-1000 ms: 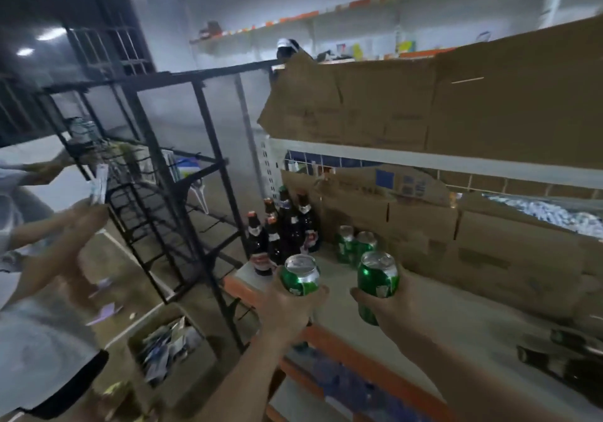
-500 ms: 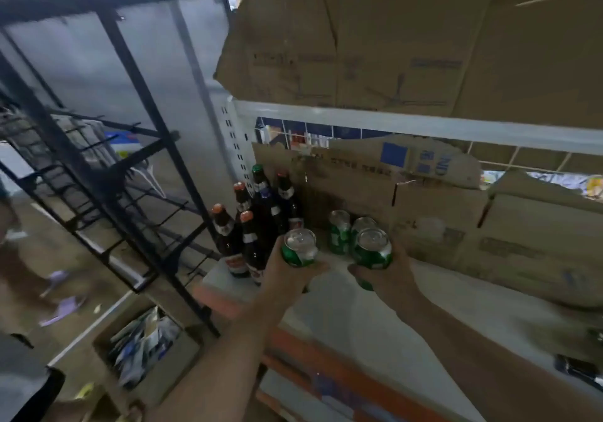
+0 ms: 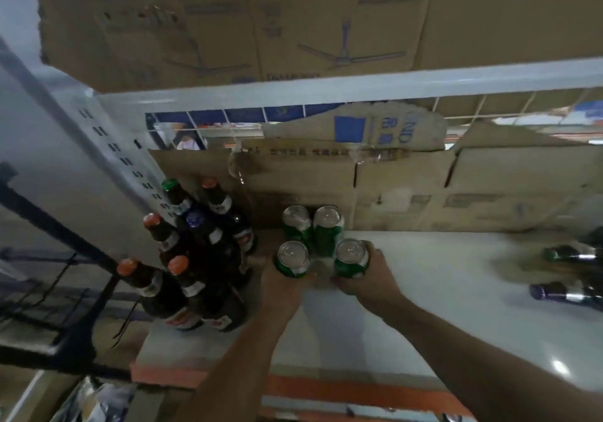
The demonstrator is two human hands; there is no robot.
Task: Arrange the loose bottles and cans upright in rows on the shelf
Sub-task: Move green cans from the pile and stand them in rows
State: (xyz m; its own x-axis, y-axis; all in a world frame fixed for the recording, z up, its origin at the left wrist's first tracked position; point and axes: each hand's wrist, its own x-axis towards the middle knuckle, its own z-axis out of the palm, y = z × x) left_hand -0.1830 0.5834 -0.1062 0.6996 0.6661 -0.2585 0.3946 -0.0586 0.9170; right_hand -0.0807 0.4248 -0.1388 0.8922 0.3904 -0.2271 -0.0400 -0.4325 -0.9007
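Left hand (image 3: 280, 286) wrapped round one green can (image 3: 291, 259), right hand (image 3: 365, 278) round another (image 3: 351, 258); set both down upright, flush w/ back pair (image 3: 313, 226) just ahead; release gently.

Dark glass bottles lying at the frame's right edge (image 3: 569, 294) are blurred and cut off; their labels are unreadable.

cardboard boxes (image 3: 456, 190) behind, more on upper tier (image 3: 228, 20) | black wire rack (image 3: 65, 291) left
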